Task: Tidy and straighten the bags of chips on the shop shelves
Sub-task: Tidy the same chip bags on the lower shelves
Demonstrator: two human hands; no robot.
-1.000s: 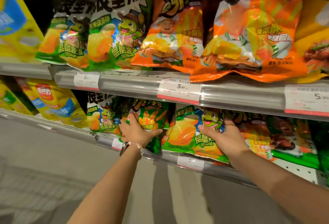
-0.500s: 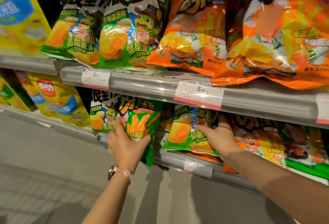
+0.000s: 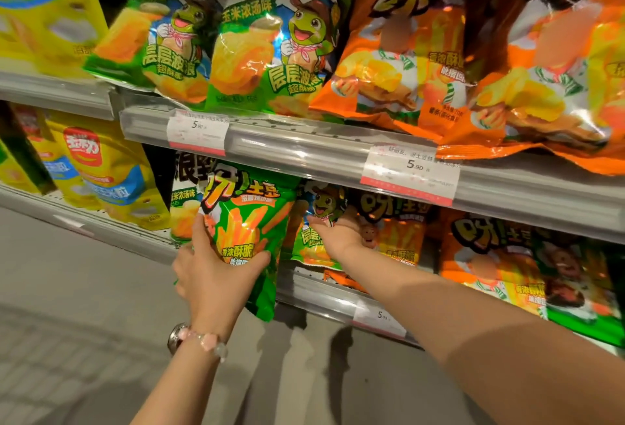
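My left hand (image 3: 216, 276) grips the lower part of a green fries bag (image 3: 250, 218), which hangs out past the lower shelf's front edge. Behind it stands a green frog bag (image 3: 184, 208). My right hand (image 3: 341, 233) reaches under the upper shelf and presses flat on another green frog bag (image 3: 313, 238) on the lower shelf. Orange bags (image 3: 487, 255) lie to its right. On the upper shelf stand two green frog bags (image 3: 267, 49) and two orange bags (image 3: 406, 52).
A metal shelf rail (image 3: 304, 150) with white price tags (image 3: 409, 174) runs just above my hands. Yellow bags (image 3: 111, 171) fill the shelves at left. The lower shelf's front rail (image 3: 324, 299) carries another tag. Grey floor lies below.
The view has moved closer to the shelves. My left hand has pulled the green fries bag up and outward; my right hand has pushed the frog bag deeper under the upper shelf.
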